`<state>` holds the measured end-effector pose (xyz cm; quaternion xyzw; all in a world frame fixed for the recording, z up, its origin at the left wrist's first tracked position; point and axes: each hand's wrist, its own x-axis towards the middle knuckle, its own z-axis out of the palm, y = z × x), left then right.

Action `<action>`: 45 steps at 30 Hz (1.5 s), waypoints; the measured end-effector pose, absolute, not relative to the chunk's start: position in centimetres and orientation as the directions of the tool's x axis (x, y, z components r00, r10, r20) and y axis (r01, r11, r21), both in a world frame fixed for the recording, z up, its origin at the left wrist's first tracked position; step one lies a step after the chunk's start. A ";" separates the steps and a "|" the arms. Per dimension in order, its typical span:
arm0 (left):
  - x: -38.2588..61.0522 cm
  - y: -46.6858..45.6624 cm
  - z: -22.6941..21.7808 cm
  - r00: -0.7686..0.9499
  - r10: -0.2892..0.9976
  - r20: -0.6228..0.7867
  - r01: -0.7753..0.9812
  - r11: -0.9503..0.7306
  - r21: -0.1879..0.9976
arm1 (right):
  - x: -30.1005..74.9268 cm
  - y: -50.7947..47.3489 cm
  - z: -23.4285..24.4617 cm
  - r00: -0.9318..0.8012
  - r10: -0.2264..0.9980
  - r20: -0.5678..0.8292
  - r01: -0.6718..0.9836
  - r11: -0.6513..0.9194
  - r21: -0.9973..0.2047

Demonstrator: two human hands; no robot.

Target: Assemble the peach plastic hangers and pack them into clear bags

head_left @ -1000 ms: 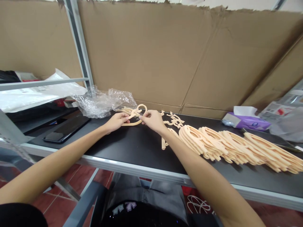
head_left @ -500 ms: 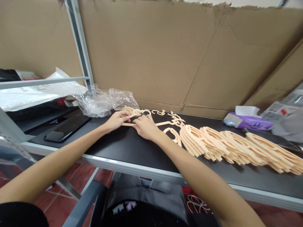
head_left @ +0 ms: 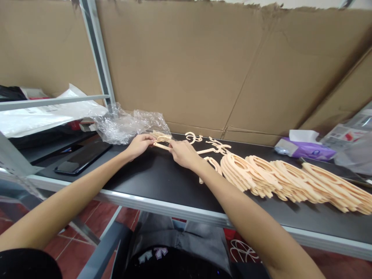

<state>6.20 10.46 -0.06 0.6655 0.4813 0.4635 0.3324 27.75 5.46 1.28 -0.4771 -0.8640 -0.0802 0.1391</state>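
Note:
Between my hands, over the back of the black tabletop, is a beige plastic hanger (head_left: 161,146). My left hand (head_left: 141,145) pinches its left end between thumb and fingers. My right hand (head_left: 183,153) closes over its other side, and the fingers hide part of it. Loose beige hanger hooks (head_left: 190,137) lie just behind my right hand. To the right of that hand are several more hanger pieces (head_left: 219,146), partly overlapping. A looped hanger part (head_left: 213,163) rests beside my right forearm.
Long rows of stacked beige hangers (head_left: 270,176) fill the right side of the table (head_left: 162,186). Crumpled clear plastic (head_left: 124,126) sits at the back left, near a black phone (head_left: 83,157). A purple tissue pack (head_left: 308,149) stands at the back right. Cardboard (head_left: 186,69) walls the rear.
My right hand has shifted slightly right and back. The hanger between my hands has changed angle, and more of the loose hook behind my right hand shows.

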 end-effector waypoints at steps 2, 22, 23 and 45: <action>6.3 10.3 0.1 0.101 0.956 0.276 0.312 -0.294 0.904 | 28.1 5.5 1.5 -0.496 0.795 0.348 0.845 0.534 -0.016; 6.6 8.9 0.2 0.361 0.869 0.338 0.500 -0.486 0.717 | 28.7 6.1 1.5 -0.425 0.793 0.437 0.857 0.508 -0.088; 6.7 8.7 0.2 0.369 0.856 0.363 0.539 -0.515 0.667 | 28.7 6.1 1.4 -0.446 0.782 0.436 0.844 0.530 -0.087; 6.5 9.1 0.1 0.340 0.833 0.437 0.377 -0.547 0.747 | 29.3 5.6 2.0 -0.457 0.858 0.232 0.889 0.452 0.080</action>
